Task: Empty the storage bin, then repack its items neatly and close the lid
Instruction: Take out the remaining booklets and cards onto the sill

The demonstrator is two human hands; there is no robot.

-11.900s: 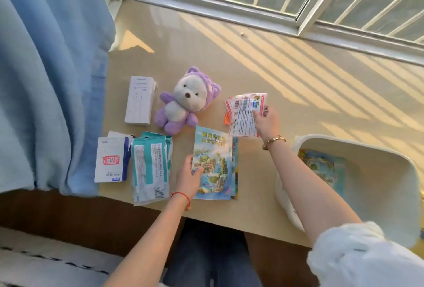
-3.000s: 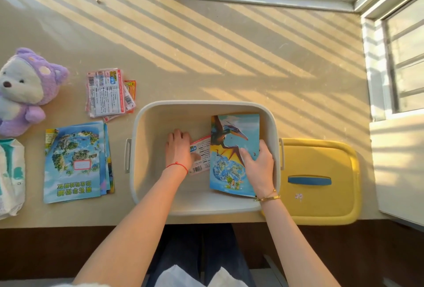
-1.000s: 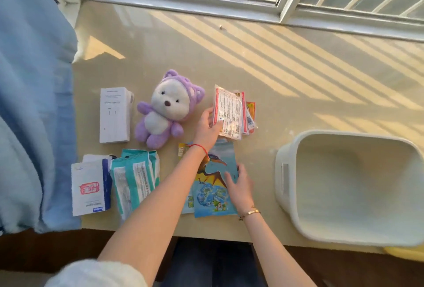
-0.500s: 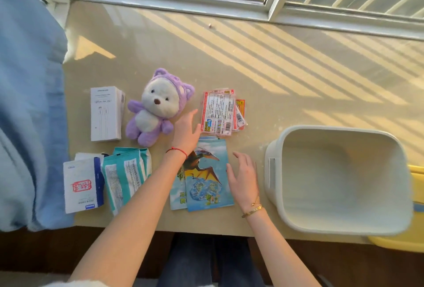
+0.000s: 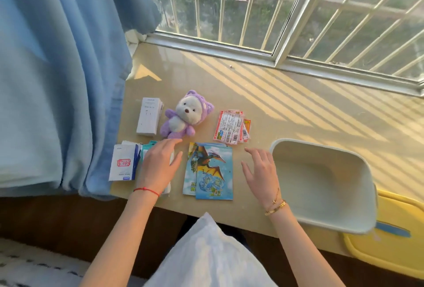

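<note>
The white storage bin (image 5: pixel 325 185) stands empty just right of the right hand (image 5: pixel 260 173). Both hands hover spread and holding nothing, the left hand (image 5: pixel 158 167) above teal packets (image 5: pixel 146 149), with dinosaur booklets (image 5: pixel 210 172) between them.

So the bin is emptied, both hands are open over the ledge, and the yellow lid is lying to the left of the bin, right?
Not quite. The head view shows the yellow lid lying to the right of the bin, partly under its near corner. The rest holds: the bin is empty, and the left hand and right hand are open over the ledge, holding nothing.
</note>
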